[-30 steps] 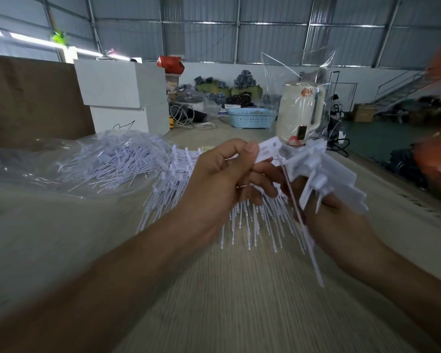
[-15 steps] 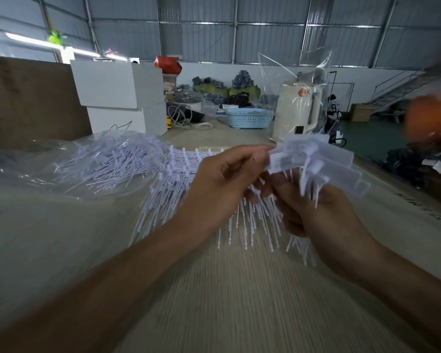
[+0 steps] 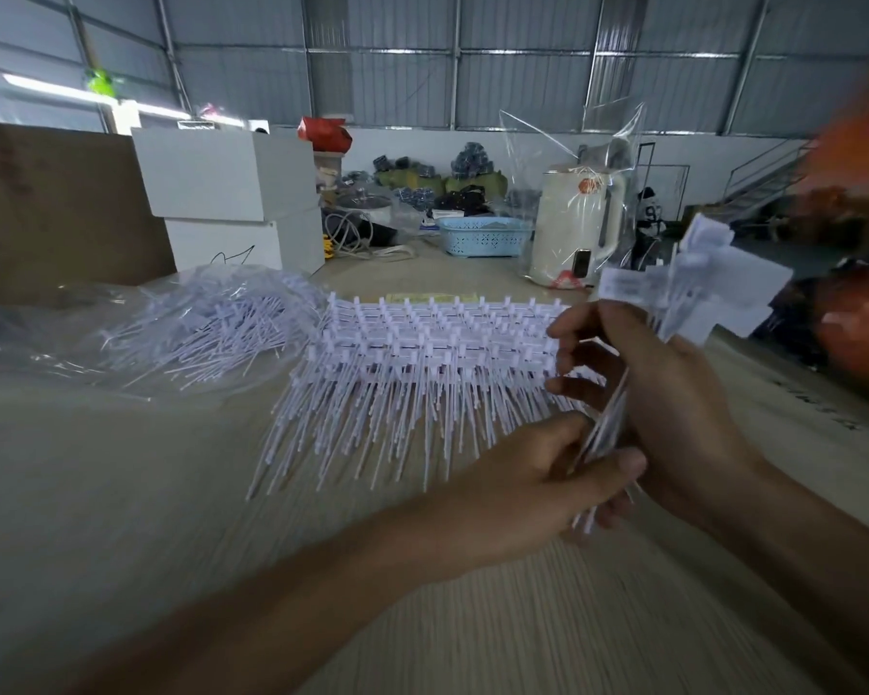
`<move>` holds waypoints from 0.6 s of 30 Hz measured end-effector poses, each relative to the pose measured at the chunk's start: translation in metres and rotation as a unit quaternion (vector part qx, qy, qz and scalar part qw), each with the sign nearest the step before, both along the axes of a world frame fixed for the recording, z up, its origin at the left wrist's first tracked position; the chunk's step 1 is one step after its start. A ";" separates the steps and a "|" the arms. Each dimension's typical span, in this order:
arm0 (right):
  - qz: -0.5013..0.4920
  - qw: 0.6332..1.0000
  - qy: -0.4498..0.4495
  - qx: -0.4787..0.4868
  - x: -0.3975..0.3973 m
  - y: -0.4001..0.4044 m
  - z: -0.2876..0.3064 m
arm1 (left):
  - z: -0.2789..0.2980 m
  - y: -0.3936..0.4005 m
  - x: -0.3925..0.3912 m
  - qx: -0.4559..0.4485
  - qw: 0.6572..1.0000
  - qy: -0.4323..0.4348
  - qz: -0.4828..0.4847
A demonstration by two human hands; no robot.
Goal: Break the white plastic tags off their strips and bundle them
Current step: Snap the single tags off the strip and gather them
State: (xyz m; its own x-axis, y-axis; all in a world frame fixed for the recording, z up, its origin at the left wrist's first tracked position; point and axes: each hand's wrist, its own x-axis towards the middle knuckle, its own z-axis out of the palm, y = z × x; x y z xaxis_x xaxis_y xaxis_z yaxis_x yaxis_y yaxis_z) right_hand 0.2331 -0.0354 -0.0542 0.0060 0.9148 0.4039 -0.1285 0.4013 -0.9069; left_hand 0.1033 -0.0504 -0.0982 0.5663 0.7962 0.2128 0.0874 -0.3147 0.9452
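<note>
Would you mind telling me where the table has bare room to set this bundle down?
Bare table lies near you, left of the left hand and below the strips. It is crowded behind, where the bag of tags adjoins the strips.

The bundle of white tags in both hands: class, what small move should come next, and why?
Probably square up the stems: the right hand grips the bundle of tags while the left hand pinches its splayed lower ends. Stacked strips wait behind.
</note>
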 end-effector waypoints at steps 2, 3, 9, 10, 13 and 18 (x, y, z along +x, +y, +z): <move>-0.038 0.997 -0.056 0.019 -0.001 0.002 -0.001 | -0.003 -0.003 0.003 0.023 1.000 -0.004 0.014; -0.047 0.996 -0.075 0.024 -0.001 0.001 -0.002 | -0.004 -0.004 0.005 0.030 0.999 -0.016 0.023; -0.003 0.993 -0.117 -0.025 -0.002 0.000 -0.008 | 0.009 -0.008 0.004 0.021 0.996 -0.052 0.074; 0.012 0.993 -0.109 -0.032 -0.003 0.000 -0.009 | 0.011 -0.008 0.004 0.020 0.995 -0.047 0.082; 0.029 0.989 -0.133 -0.052 -0.006 -0.002 -0.008 | 0.021 -0.010 0.008 0.000 0.993 -0.062 0.100; 0.051 0.988 -0.138 -0.047 -0.009 0.007 -0.005 | 0.027 -0.009 0.014 -0.009 0.988 -0.075 0.138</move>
